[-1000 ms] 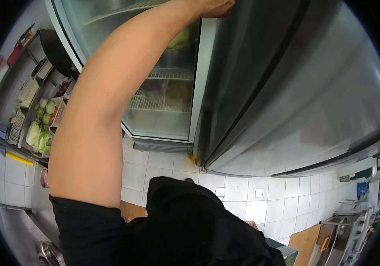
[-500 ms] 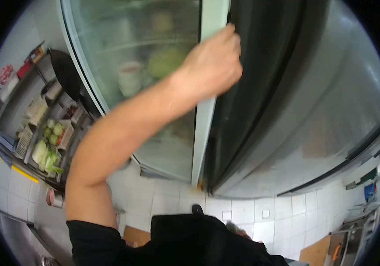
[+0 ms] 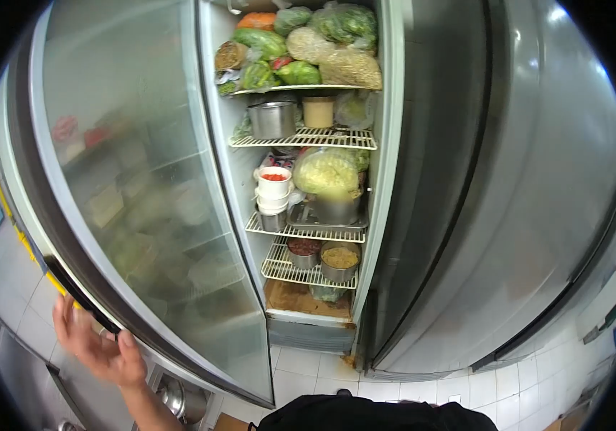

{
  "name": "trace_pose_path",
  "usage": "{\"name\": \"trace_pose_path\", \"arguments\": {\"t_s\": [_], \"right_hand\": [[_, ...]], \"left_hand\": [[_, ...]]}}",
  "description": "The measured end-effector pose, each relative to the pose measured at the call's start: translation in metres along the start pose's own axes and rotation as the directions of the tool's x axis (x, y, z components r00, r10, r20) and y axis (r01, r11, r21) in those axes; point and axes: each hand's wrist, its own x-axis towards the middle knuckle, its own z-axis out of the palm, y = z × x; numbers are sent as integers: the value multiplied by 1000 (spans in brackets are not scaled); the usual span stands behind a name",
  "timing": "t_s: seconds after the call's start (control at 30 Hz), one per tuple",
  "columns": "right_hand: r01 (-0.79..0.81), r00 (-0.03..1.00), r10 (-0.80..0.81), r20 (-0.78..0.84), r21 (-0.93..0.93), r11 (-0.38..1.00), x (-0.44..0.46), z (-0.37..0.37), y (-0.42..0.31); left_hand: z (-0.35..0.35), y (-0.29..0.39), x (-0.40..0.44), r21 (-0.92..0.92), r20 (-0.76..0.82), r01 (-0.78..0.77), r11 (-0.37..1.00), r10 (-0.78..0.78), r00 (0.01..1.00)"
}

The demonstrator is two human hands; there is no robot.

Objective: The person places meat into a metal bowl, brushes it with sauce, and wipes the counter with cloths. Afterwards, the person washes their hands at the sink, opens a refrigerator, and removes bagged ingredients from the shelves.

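1. A person's left hand (image 3: 100, 352), at the lower left of the frame, is wide, its fingers spread and thumb apart, with nothing held in it. It is beside the outer edge of a glass door (image 3: 157, 194); whether a fingertip touches the edge cannot be told. The right hand is out of view, so its state cannot be told.

2. The glass door fills the left of the frame. It stands swung open from a tall refrigerator (image 3: 393, 136) in the middle, its pane hazy.

3. Shelves from the top of the frame downward: bagged vegetables (image 3: 304, 43) packed together; a metal pot (image 3: 272, 122) beside a tan tub (image 3: 318, 113); stacked white tubs (image 3: 273, 185), the upper one showing something red, left of a bag of pale greens (image 3: 326, 171); then two round metal containers, one with dark red contents (image 3: 304, 253), one with yellowish contents (image 3: 339, 262).

4. At the right, a large steel door (image 3: 538, 187) is shut. White floor tiles (image 3: 394, 391) run along the bottom.

5. The step in hand appears to be opening the door, judged essentially done. Any reach inside would call for the hand to clear the door's edge and the door to stay wide.
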Motion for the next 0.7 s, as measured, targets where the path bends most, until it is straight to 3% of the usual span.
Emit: {"name": "trace_pose_path", "arguments": {"t_s": [0.03, 0.07, 0.1, 0.13, 0.17, 0.2, 0.27, 0.3, 0.37, 0.43, 0.5, 0.57, 0.7], "right_hand": [[38, 999, -37, 16, -61, 997, 4, -7, -9], [74, 997, -70, 30, -123, 990, 8, -13, -19], [115, 993, -108, 44, -189, 975, 14, -22, -31], [157, 987, -146, 61, -249, 956, 19, -28, -44], [211, 977, -194, 84, -317, 925, 28, -35, -58], [268, 963, -247, 104, -382, 884, 37, -41, -72], [404, 911, -383, 154, -527, 748, 64, -52, -106], [440, 887, -434, 158, -576, 689, 75, -58, -125], [274, 943, -316, -99, -307, 912, -8, -64, -185], [303, 929, -300, -219, -18, 953, -40, -62, -218], [308, 950, -292, -113, 164, 937, -2, -53, -239], [362, 896, -324, -302, 77, 929, 3, -36, -270], [383, 922, -346, -173, 290, 877, -33, -23, -333]], "left_hand": [[5, -6, -8, -309, -99, 159, 938, -198, 975], [-5, -22, -24, -304, -103, 166, 938, -205, 973], [-21, -40, -41, -268, 71, 429, 862, -427, 902], [-33, -56, -57, -189, 230, 657, 730, -618, 752], [-31, -62, -54, -193, 105, 661, 725, -654, 749], [-34, -74, -57, -195, 100, 662, 724, -657, 747], [-44, -109, -65, -197, 99, 754, 627, -752, 652], [-46, -124, -68, -166, 67, 736, 656, -737, 673], [-51, -151, -74, -190, 65, 739, 647, -742, 667], [-48, -174, -80, -251, 14, 710, 658, -731, 682], [-52, -191, -85, -224, 27, 733, 642, -748, 663], [-52, -205, -90, -219, 15, 745, 630, -761, 648], [-49, -213, -93, -287, -13, 763, 579, -799, 601]]}}
